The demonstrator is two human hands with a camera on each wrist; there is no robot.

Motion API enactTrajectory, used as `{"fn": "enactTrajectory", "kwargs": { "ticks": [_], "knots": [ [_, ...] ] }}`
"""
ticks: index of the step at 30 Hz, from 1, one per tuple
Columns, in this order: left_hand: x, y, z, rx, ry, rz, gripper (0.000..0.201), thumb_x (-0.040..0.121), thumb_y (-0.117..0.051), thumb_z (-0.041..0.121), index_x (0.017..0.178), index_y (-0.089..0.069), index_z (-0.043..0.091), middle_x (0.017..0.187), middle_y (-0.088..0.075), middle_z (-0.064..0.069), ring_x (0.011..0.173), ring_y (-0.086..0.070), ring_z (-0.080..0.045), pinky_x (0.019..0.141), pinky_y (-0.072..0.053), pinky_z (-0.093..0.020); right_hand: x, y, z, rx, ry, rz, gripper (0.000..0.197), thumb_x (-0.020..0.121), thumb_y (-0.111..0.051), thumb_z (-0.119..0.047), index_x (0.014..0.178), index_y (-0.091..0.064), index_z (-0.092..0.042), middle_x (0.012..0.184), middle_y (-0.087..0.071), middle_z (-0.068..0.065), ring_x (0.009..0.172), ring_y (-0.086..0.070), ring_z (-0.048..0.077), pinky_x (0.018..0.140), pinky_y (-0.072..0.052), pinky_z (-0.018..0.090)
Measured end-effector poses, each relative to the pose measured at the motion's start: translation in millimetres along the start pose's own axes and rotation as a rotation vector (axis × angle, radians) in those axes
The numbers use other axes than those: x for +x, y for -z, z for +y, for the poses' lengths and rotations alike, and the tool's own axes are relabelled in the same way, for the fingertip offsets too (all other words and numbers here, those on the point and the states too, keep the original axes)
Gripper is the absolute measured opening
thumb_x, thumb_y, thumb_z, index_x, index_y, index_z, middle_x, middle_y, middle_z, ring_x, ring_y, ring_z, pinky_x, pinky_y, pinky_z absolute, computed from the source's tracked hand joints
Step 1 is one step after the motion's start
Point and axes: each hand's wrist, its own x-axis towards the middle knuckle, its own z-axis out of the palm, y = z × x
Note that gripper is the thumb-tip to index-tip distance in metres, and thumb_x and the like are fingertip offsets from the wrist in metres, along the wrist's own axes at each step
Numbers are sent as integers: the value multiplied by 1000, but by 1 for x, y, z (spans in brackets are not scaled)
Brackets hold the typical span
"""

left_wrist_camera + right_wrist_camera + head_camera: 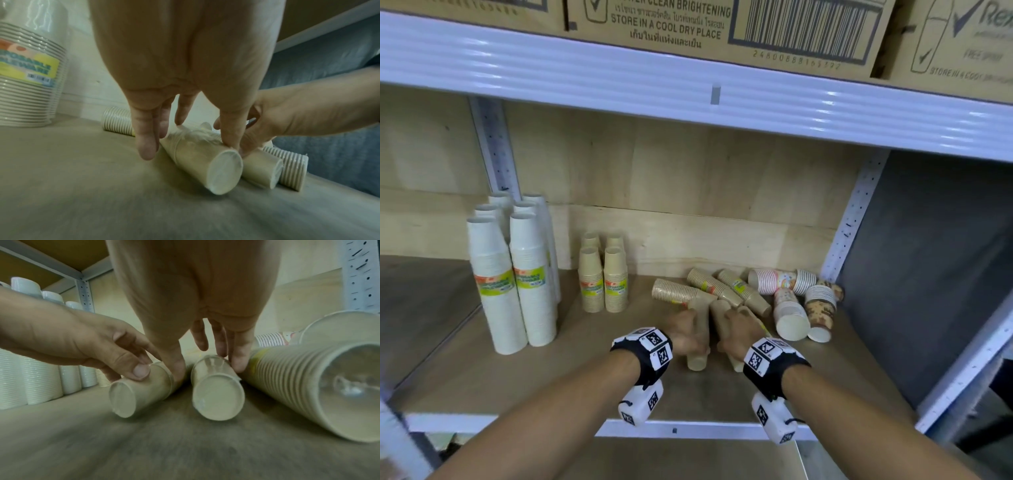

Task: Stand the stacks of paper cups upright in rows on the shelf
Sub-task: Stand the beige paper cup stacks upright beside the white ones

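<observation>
Two plastic-wrapped brown cup stacks lie side by side on the wooden shelf (551,377), bottoms toward me. My left hand (686,329) (189,149) grips the left stack (697,356) (205,162) (139,392), thumb on one side and fingers on the other. My right hand (743,325) (207,369) straddles and pinches the right stack (736,364) (216,394) the same way. Several tall white stacks (513,274) and short brown stacks (602,281) stand upright in rows at the left.
More brown stacks (709,287) lie jumbled behind my hands, and one (308,386) lies just right of my right hand. Patterned stacks (794,301) lie by the right post (852,219). The upper shelf beam (688,85) carries cardboard boxes overhead.
</observation>
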Motion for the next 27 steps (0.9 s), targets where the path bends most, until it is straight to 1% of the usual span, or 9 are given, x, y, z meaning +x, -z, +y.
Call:
{"fn": "enactTrajectory", "kwargs": {
  "ticks": [6, 9, 12, 15, 17, 20, 24, 26, 27],
  "knots": [
    [-4, -16, 3, -56, 24, 33, 85, 71, -77, 49, 141, -39, 18, 132, -53, -3, 117, -54, -23, 91, -48, -33, 4, -19, 5, 53, -37, -32, 76, 68, -75, -35, 132, -35, -21, 122, -49, 13, 104, -60, 34, 72, -44, 32],
    [-8, -20, 4, -91, 5, 11, 95, 64, -79, 51, 143, -35, 19, 132, -52, -2, 117, -53, -23, 92, -48, -33, 5, -25, 5, 83, -45, -35, 84, 60, -76, -39, 130, -33, -25, 121, -50, 12, 102, -61, 35, 75, -51, 37],
    [-9, -21, 6, -71, -4, 20, 78, 61, -79, 47, 126, -43, 25, 116, -57, 0, 101, -58, -21, 80, -51, -33, 10, -31, 7, 101, -52, -45, 85, 54, -73, -39, 128, -34, -24, 118, -55, 13, 100, -61, 33, 79, -55, 41],
    [-10, -15, 7, -32, 2, -11, 71, 67, -77, 39, 128, -43, 21, 118, -56, -2, 103, -56, -22, 76, -46, -32, 3, -22, 2, 63, -60, -53, 83, 60, -75, -34, 131, -36, -18, 124, -51, 15, 108, -56, 36, 81, -51, 38],
    [-10, -8, 7, -11, 13, -36, 65, 70, -76, 36, 125, -46, 18, 117, -55, -1, 100, -56, -21, 74, -45, -31, 1, -15, 3, 46, -55, -52, 71, 65, -72, -29, 127, -40, -19, 122, -50, 14, 110, -55, 35, 79, -48, 35],
    [-7, 6, 9, 45, 19, -40, 58, 75, -75, 34, 125, -51, 16, 119, -55, -2, 104, -56, -20, 77, -47, -30, 0, 1, 4, 19, -17, -26, 43, 67, -63, -33, 106, -46, -28, 115, -54, 9, 109, -56, 30, 84, -49, 36],
    [-6, 33, 15, 90, 19, -16, 58, 82, -71, 33, 134, -51, 14, 128, -56, -4, 114, -57, -23, 84, -50, -31, -7, 32, -2, -32, 21, -34, 36, 83, -61, -29, 117, -59, -17, 125, -59, 7, 111, -59, 27, 93, -51, 38],
    [-5, 47, 19, 105, -4, -8, 44, 85, -68, 29, 123, -60, 9, 115, -62, -5, 104, -62, -23, 74, -48, -28, -10, 49, -5, -31, 63, -15, 22, 92, -55, -30, 110, -62, -19, 118, -58, -1, 111, -55, 24, 98, -44, 36],
    [-5, 55, 21, 117, -16, 2, 35, 85, -66, 27, 114, -64, 7, 104, -63, -6, 96, -63, -23, 70, -46, -27, -12, 57, -7, -28, 87, -3, 9, 93, -55, -30, 94, -61, -23, 102, -57, -5, 102, -53, 22, 94, -43, 36]
  ]
}}
